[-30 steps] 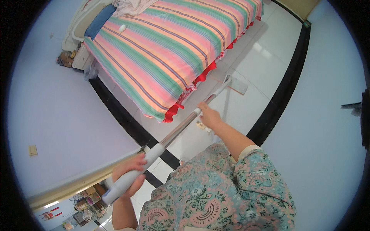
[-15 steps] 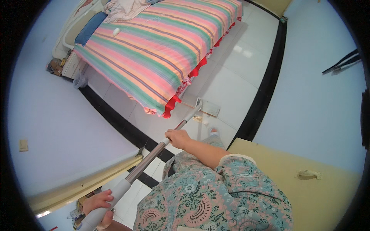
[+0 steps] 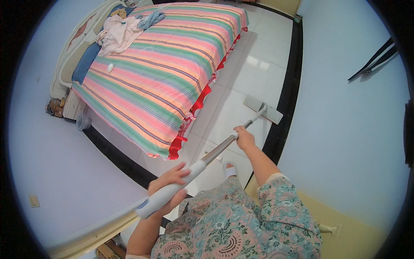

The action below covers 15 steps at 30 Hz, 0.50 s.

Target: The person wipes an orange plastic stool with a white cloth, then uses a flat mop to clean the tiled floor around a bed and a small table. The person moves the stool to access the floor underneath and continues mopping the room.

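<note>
I hold a long flat mop (image 3: 215, 151) with both hands. My left hand (image 3: 169, 182) grips the pale grey grip near the top end of the handle. My right hand (image 3: 244, 137) is closed around the metal shaft further down. The flat white mop head (image 3: 264, 109) lies on the white tiled floor (image 3: 254, 73), close to the black border strip by the right wall. My foot in a white sandal (image 3: 230, 170) shows below the shaft.
A bed with a striped multicoloured cover (image 3: 164, 69) and red frill stands to the left, with clothes (image 3: 118, 32) piled near the headboard. A pale blue wall (image 3: 345, 129) rises on the right, a yellow door (image 3: 345, 224) at lower right. A small fan (image 3: 83, 123) sits beside the bed.
The view has swung and the mop head has slid to the right, away from the bed's corner toward the black strip by the wall. Both hands keep their grip.
</note>
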Tool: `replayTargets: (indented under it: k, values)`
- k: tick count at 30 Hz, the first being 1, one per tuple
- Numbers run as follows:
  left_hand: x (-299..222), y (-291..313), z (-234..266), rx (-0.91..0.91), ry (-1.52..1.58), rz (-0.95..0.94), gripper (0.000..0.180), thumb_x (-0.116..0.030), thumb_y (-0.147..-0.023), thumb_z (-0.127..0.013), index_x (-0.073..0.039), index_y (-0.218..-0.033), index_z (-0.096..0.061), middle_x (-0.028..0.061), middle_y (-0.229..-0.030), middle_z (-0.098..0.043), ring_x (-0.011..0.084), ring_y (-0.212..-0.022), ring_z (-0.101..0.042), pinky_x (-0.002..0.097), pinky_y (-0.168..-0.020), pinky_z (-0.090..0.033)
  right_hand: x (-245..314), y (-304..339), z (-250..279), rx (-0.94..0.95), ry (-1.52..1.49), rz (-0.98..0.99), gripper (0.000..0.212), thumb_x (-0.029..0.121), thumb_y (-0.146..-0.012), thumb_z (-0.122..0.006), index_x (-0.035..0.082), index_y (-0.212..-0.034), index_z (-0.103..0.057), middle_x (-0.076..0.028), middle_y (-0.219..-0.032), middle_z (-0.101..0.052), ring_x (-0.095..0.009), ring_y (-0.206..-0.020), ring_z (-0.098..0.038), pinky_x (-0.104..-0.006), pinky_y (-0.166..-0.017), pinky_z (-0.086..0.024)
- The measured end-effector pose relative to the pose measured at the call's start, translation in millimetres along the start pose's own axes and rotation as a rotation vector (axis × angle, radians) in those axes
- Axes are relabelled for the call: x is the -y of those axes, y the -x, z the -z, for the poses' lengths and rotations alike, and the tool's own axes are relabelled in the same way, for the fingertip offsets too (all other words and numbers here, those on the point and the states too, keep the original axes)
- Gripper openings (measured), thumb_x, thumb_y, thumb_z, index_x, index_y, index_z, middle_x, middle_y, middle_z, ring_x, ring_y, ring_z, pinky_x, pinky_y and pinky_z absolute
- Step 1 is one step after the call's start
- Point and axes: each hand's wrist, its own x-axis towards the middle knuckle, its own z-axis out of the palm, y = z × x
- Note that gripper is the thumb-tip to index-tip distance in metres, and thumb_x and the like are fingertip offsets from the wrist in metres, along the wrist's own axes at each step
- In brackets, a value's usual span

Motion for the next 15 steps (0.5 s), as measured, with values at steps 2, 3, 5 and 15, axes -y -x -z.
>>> replayTargets:
  k: [2,3,5,15]
  values:
    - [5.9,-24.4,-28.3,0.024,0.018,0.061,0.02,-0.002,-0.07,-0.063,0.0,-0.089,-0.058,0.0177,-0.104,-0.062,0.0326,-0.107,-0.056,0.0388,-0.093,-0.042,-33.6,-15.4,1.5,0.02,0.034,-0.091,0.031,0.01,-0.078,-0.053,0.018,-0.108,-0.052,-0.004,-0.12,-0.051,-0.028,-0.094,-0.059,-0.0418,-0.077,-0.048]
    - [7.4,-30.4,-34.5,0.029,0.026,0.092,0.02,-0.002,-0.07,-0.063,0.0,-0.089,-0.058,0.0177,-0.104,-0.062,0.0315,-0.107,-0.056,0.0371,-0.092,-0.043,-48.5,-25.0,0.2,0.04,0.057,-0.043,0.032,0.01,-0.079,-0.053,0.017,-0.11,-0.051,-0.004,-0.124,-0.049,-0.028,-0.097,-0.057,-0.0412,-0.079,-0.047]
    - [9.4,-35.5,-37.8,0.043,0.02,0.12,0.019,-0.003,-0.071,-0.062,0.001,-0.089,-0.058,0.0183,-0.103,-0.062,0.0288,-0.106,-0.056,0.0394,-0.095,-0.041,-73.9,-34.0,-12.7,0.092,0.085,0.038,0.035,0.01,-0.079,-0.053,0.016,-0.114,-0.05,-0.004,-0.131,-0.044,-0.027,-0.103,-0.055,-0.0402,-0.083,-0.046]
    - [-18.2,86.0,17.1,0.059,-0.087,0.256,0.018,-0.005,-0.068,-0.062,0.002,-0.084,-0.059,0.0175,-0.095,-0.063,0.0295,-0.096,-0.061,0.0443,-0.094,-0.042,-8.6,64.9,-81.6,0.132,-0.058,0.035,0.03,0.012,-0.079,-0.054,0.012,-0.108,-0.051,-0.006,-0.124,-0.049,-0.03,-0.1,-0.056,-0.0394,-0.083,-0.046]
